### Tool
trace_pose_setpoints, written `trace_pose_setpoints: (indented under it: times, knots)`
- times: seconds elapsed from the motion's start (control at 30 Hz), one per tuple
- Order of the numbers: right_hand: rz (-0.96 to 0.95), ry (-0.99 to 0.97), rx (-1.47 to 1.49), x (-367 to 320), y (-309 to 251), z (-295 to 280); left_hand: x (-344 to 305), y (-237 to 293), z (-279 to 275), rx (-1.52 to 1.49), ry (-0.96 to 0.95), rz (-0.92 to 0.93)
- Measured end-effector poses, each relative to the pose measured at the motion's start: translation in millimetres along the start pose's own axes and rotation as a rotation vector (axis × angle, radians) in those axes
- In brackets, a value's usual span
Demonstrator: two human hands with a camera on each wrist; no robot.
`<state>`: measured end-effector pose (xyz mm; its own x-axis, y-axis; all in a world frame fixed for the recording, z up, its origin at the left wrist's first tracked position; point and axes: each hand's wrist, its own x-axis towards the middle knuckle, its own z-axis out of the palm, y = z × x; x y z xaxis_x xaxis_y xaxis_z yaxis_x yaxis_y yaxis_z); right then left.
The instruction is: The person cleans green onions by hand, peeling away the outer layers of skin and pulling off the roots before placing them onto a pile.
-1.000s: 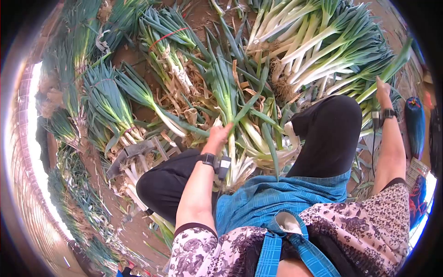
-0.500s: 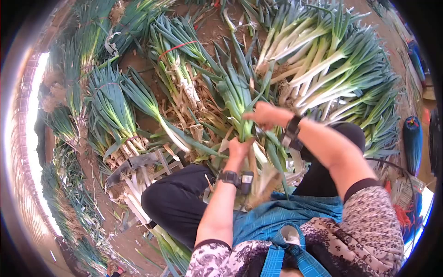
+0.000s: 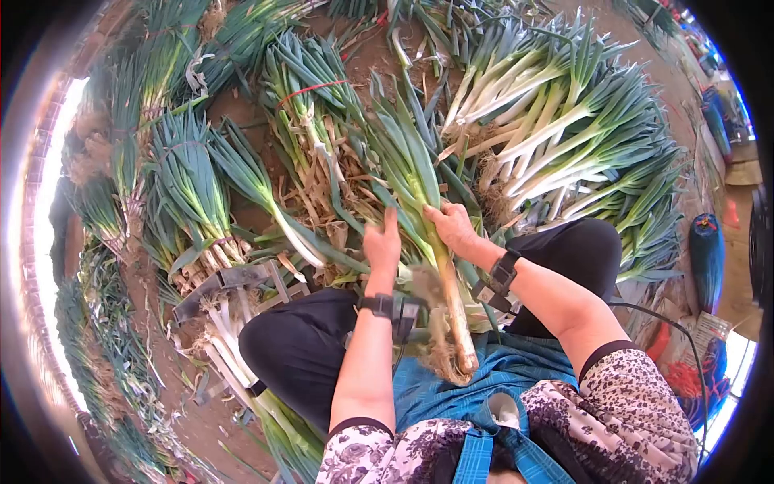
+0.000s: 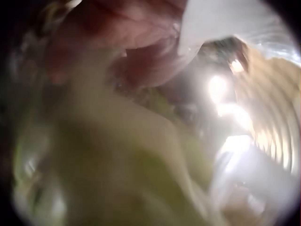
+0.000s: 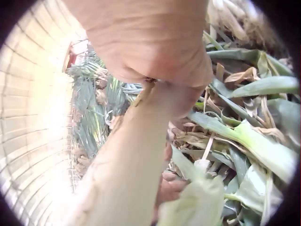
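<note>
My right hand (image 3: 458, 230) grips a leek (image 3: 453, 302) at the base of its green leaves. The white stalk slants down over the blue apron (image 3: 419, 355), root end nearest my body and leaves pointing away. Just left of the stalk is my left hand (image 3: 381, 246), thumb up and fingers curled. In the left wrist view its fingers (image 4: 141, 37) pinch a pale green outer leaf (image 4: 141, 136), much blurred. The right wrist view shows the stalk (image 5: 127, 155) running down from my right hand, with left-hand fingertips (image 5: 170, 187) behind it.
A wide pile of leeks (image 3: 564, 137) lies at the right. Tied bundles (image 3: 191, 177) stand at the left, one with a red band (image 3: 312, 90) farther in. A metal frame (image 3: 230, 282) holds leeks beside my left knee. Loose leaves litter the ground; a cable (image 3: 685, 331) curves at the right.
My right hand has come in from the far right to the leek. My left hand has let go of the stalk and moved left, apart from it. The root end has swung up over the apron.
</note>
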<state>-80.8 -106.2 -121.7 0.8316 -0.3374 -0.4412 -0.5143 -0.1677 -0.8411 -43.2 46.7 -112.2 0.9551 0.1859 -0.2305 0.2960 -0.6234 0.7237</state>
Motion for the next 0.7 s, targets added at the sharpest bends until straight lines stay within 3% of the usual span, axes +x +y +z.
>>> trace_pose_setpoints:
  times: [0.07, 0.17, 0.27, 0.33, 0.4, 0.43, 0.47, 0.5, 0.53, 0.57, 0.6, 0.67, 0.7]
  knots:
    - [-0.06, -0.003, -0.137, -32.3, -36.4, -3.2, 15.5, 14.4, 9.2, -1.141, -0.668, -0.539]
    - [-0.268, 0.087, -0.177, -43.1, -49.7, -0.5, 13.0, 35.2, 23.3, -1.406, -0.579, -0.525]
    - [-0.216, -0.029, -0.202, -33.2, -60.2, -14.6, 7.3, 42.0, 11.0, -1.359, -0.617, -0.581]
    - [-0.321, 0.04, -0.333, -42.3, -60.7, -9.6, -1.6, 51.6, 1.0, -1.348, -0.535, -0.52]
    - [0.052, 0.202, -0.036, -53.8, -56.6, -0.5, -15.8, 66.7, -12.5, -1.281, -0.481, -0.396]
    - [0.209, 0.135, 0.155, -77.0, -68.8, -14.6, -20.0, 73.4, -19.7, -1.309, -0.469, -0.395]
    - [0.314, 0.078, 0.244, -82.2, -42.7, -13.4, -17.6, 74.9, -24.5, -1.315, -0.465, -0.387]
    - [0.287, -0.07, 0.269, -101.5, -9.4, -17.2, -13.4, 75.8, -28.7, -1.32, -0.463, -0.355]
    - [0.04, -0.54, -0.452, -94.3, 58.8, -25.6, -11.5, 75.7, -31.0, -1.325, -0.459, -0.327]
    - [0.301, -0.678, -0.338, -124.8, 13.4, -43.8, -10.9, 75.8, -32.2, -1.334, -0.493, -0.323]
    - [0.328, -0.816, -0.393, -122.9, 4.0, -59.8, -15.7, 82.1, -37.2, -1.285, -0.512, -0.33]
    - [0.215, -0.587, -0.735, -108.7, -65.1, -79.7, -23.7, 87.5, -34.4, -1.286, -0.516, -0.333]
    - [0.088, -0.429, -0.519, -88.9, -78.9, -88.7, -28.6, 92.6, -32.9, -1.308, -0.538, -0.334]
